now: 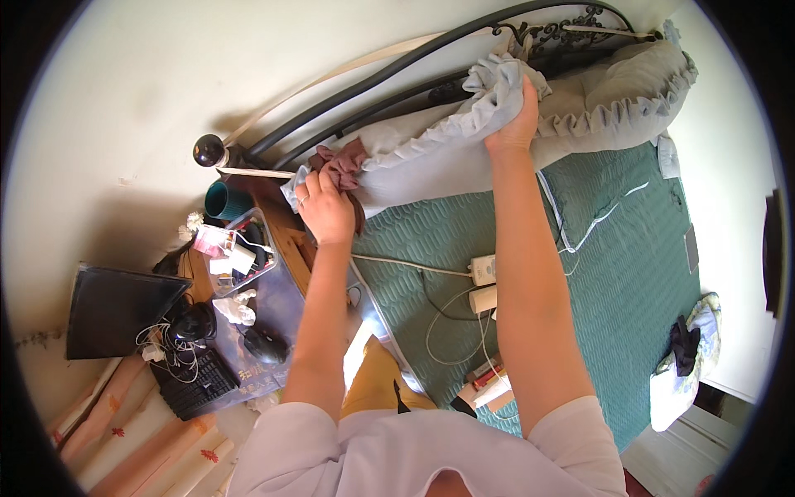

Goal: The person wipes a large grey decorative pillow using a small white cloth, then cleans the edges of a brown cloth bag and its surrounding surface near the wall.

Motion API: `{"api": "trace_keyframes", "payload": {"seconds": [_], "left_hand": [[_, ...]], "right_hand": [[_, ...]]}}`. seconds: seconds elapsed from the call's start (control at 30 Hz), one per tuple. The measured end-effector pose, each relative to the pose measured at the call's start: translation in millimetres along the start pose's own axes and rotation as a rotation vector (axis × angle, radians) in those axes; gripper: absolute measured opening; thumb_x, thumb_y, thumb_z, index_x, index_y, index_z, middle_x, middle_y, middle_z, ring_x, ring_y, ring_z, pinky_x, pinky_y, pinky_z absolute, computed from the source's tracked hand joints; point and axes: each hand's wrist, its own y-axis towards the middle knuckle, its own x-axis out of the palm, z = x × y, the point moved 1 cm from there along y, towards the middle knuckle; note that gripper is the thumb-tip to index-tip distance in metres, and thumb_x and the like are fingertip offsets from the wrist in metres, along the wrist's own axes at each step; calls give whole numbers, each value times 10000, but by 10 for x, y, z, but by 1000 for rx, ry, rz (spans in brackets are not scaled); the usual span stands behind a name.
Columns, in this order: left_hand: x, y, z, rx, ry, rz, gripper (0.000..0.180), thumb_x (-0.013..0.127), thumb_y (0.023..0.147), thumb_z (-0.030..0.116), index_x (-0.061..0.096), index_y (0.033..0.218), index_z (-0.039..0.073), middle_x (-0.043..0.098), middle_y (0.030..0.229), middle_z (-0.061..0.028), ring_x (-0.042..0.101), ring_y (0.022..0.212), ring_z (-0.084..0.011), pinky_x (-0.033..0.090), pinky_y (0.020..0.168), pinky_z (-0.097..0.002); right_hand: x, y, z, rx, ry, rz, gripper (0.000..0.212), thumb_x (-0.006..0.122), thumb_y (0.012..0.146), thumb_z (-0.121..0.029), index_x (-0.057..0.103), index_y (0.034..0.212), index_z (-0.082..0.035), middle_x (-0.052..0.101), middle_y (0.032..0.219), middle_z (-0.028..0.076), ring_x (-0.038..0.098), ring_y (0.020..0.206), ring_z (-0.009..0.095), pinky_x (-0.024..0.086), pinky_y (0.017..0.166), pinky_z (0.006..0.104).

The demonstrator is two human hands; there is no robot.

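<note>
A long light-grey padded headboard cover (pixel 431 170) with a ruffled edge lies along the head of the bed, against the black metal headboard (pixel 364 74). My left hand (pixel 325 207) is closed on its near left end, beside a bunched mauve-brown cloth bow (pixel 341 163). Farther right, my right hand (pixel 517 120) grips the ruffled upper edge, fingers wrapped behind the fabric and partly hidden. Beyond that hand, the rest of the cover slumps toward the right wall. A pale strap runs from the bedpost knob (pixel 209 151) to the cover's left end.
A green quilted mat (pixel 621 273) covers the bed, with a power strip (pixel 483 270), cables and a green pillow (pixel 584 195) on it. At left, a desk holds a monitor (pixel 124 311), keyboard (pixel 199 383), mouse (pixel 265 345) and plastic bin (pixel 263 269). Folded cloth (pixel 683 389) lies at the bed's right edge.
</note>
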Motion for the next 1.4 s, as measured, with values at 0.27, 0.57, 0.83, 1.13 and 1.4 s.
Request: {"api": "trace_keyframes", "payload": {"seconds": [0.27, 0.57, 0.83, 1.13, 1.4], "left_hand": [[155, 47, 1383, 277, -471, 105, 543, 626, 689, 93, 536, 1219, 19, 535, 1134, -124, 485, 1047, -323, 381, 924, -439], [151, 21, -120, 143, 16, -101, 511, 610, 736, 114, 553, 1244, 109, 538, 1149, -73, 504, 1017, -308, 414, 891, -429], [-61, 442, 1290, 295, -632, 271, 598, 601, 660, 16, 528, 1253, 12, 508, 1076, -200, 479, 970, -392, 359, 933, -513], [272, -206, 859, 654, -455, -209, 302, 613, 676, 79, 609, 977, 69, 551, 1080, -96, 529, 955, -308, 488, 733, -385], [-67, 418, 1372, 194, -817, 143, 577, 604, 657, -55, 575, 1215, 86, 521, 1183, -149, 499, 1026, -371, 430, 846, -443]], "right_hand": [[-245, 150, 38, -34, -91, 12, 349, 450, 946, -334, 606, 1124, -77, 644, 1004, 53, 626, 908, 213, 516, 795, 352], [-134, 334, 104, -143, -208, 182, 353, 571, 912, -347, 631, 961, -2, 600, 918, 42, 555, 814, 160, 457, 756, 299], [-101, 555, 264, -226, -700, 117, 532, 566, 907, -489, 562, 702, 3, 496, 680, -5, 402, 675, 102, 373, 622, 280], [-320, 700, 360, -200, -744, 161, 539, 633, 880, -459, 478, 591, -32, 411, 583, -35, 325, 573, 95, 301, 506, 282], [-119, 642, 404, -204, -722, 154, 531, 627, 881, -470, 506, 612, -28, 435, 595, -29, 350, 576, 104, 335, 530, 289]]}}
